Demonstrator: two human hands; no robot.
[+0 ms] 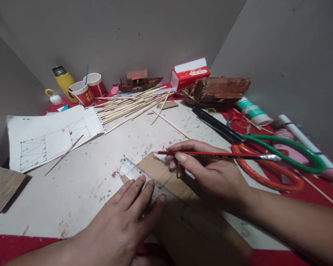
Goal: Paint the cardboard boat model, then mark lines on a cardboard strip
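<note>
Our right hand [208, 171] pinches a red pencil [216, 155] between thumb and fingers, its point aimed left just above the far corner of the cardboard piece [169, 177]. Our left hand [122, 218] lies flat, fingers spread, pressing a clear ruler [133, 171] onto that cardboard. We judge this to be the marking step: a line ruled along the ruler's edge, which calls for the tip to drop against that edge while the ruler is kept from slipping. Beyond the right hand lie green-handled scissors [266, 142], and farther back the bamboo sticks [127, 105].
</note>
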